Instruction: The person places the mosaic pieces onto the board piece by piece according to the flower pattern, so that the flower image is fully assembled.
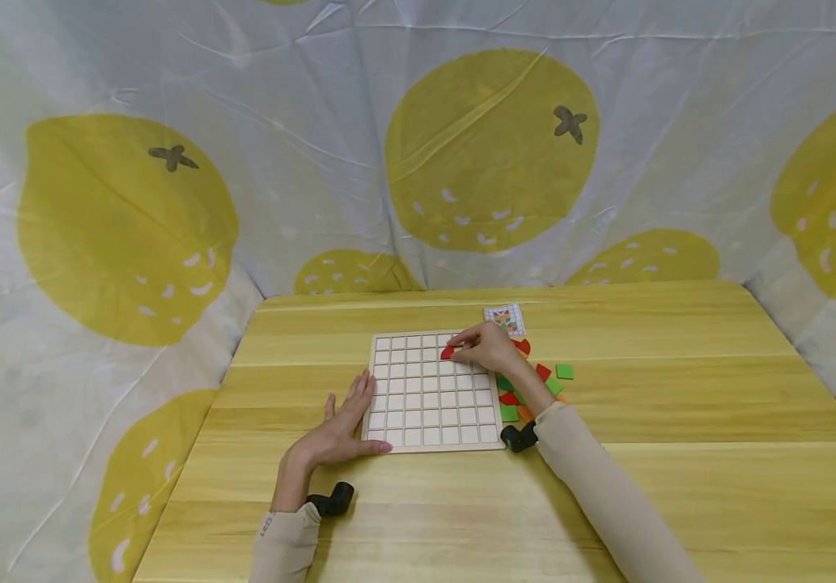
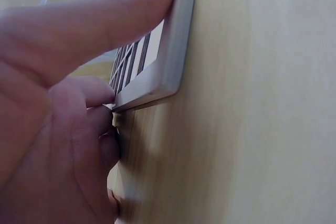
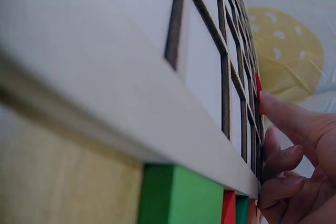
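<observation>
Right arm reaches forward and leftward over the board's right side. We see the right hand palm down, thumb and index finger pinching a red piece over the board's upper right part, around the second row from the far edge; whether the piece sits down in a compartment we cannot tell.

Left hand is spread at the board's near-left corner: thumb laid along the near rim, the other fingers fairly straight against the left side, thumb and fingers well apart.

Gridded board: flat on the wooden table, raised dividers making square compartments with white floors. Beside its right edge we note loose red, green and orange pieces, some overlapping; a light green square lies farthest right. Patterned card just beyond the right hand, partly covered by it.
</observation>
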A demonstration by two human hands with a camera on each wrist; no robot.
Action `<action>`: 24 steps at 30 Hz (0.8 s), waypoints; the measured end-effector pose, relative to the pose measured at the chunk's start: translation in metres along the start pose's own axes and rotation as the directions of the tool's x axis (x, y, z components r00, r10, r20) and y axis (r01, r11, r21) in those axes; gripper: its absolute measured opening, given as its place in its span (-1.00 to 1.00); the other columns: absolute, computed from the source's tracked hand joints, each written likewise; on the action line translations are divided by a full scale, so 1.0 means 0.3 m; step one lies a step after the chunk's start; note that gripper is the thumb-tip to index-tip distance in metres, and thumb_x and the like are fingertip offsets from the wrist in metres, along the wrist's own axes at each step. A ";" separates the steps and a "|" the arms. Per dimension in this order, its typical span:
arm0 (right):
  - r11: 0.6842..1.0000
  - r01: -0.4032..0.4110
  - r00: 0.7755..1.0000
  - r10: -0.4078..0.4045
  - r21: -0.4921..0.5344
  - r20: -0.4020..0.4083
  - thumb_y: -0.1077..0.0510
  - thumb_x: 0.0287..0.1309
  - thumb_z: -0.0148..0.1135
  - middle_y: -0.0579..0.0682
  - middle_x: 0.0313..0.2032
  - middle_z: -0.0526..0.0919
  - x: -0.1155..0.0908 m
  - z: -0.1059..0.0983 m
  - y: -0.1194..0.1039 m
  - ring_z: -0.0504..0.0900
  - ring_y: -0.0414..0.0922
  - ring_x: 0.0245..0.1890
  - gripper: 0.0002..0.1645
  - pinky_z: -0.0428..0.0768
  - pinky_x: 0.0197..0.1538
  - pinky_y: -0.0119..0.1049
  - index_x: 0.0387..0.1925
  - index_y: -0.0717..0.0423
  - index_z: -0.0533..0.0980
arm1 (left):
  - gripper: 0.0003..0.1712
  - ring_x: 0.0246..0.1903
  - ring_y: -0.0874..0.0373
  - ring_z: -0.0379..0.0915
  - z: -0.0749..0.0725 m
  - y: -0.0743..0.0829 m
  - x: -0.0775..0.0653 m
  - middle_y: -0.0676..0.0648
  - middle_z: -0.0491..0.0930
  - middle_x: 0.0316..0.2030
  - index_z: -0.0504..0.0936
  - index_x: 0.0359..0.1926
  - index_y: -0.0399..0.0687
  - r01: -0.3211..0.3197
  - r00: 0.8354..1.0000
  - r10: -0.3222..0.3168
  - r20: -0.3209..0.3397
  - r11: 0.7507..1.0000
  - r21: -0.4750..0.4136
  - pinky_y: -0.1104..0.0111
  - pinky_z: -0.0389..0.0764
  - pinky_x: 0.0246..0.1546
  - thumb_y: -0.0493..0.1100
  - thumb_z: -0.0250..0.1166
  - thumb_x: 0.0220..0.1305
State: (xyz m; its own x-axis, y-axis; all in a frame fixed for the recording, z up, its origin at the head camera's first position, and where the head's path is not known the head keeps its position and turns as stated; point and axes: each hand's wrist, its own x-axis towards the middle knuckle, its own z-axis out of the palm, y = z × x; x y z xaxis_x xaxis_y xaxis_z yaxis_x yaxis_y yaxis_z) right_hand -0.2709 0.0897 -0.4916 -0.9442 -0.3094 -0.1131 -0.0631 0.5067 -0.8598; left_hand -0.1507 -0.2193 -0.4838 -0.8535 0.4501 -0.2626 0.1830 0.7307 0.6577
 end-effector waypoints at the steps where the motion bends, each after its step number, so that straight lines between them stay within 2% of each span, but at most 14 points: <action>1: 1.000 0.000 1.000 0.000 0.001 0.002 0.15 0.18 0.52 0.09 -0.31 0.76 0.000 0.000 -0.001 0.42 -0.17 -0.51 -0.75 0.35 -0.41 -0.36 -0.09 0.07 0.80 | 0.33 0.65 -0.19 -0.59 0.000 0.000 0.000 -0.25 -0.48 0.66 -0.31 0.64 -0.30 -0.001 1.000 0.001 0.000 1.000 -0.001 -0.34 -0.61 0.49 0.07 0.46 0.29; 15: 1.000 0.004 1.000 -0.004 -0.020 -0.005 0.16 0.15 0.54 0.10 -0.29 0.76 0.012 0.008 -0.003 0.41 -0.15 -0.47 -0.75 0.34 -0.38 -0.35 -0.11 0.08 0.80 | 0.34 0.65 -0.19 -0.60 -0.003 -0.001 0.001 -0.24 -0.49 0.66 -0.31 0.64 -0.28 0.004 1.000 -0.004 0.000 1.000 -0.002 -0.33 -0.62 0.49 0.09 0.46 0.29; 24: 1.000 0.003 1.000 -0.003 -0.024 -0.017 0.14 0.08 0.60 -0.01 -0.48 0.65 0.009 0.010 0.005 0.38 -0.17 -0.51 -0.70 0.28 -0.42 -0.37 -0.10 0.05 0.80 | 0.33 0.65 -0.20 -0.58 0.001 0.000 0.000 -0.25 -0.48 0.66 -0.31 0.64 -0.29 -0.006 1.000 0.006 0.001 1.000 0.005 -0.35 -0.60 0.48 0.08 0.47 0.29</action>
State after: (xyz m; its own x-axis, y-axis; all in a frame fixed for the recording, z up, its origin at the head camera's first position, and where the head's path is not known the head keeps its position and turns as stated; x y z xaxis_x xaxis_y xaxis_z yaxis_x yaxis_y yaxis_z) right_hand -0.2725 0.0873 -0.4949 -0.9494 -0.2971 -0.1020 -0.0733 0.5253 -0.8478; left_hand -0.1504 -0.2192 -0.4840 -0.8519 0.4549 -0.2596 0.1902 0.7305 0.6559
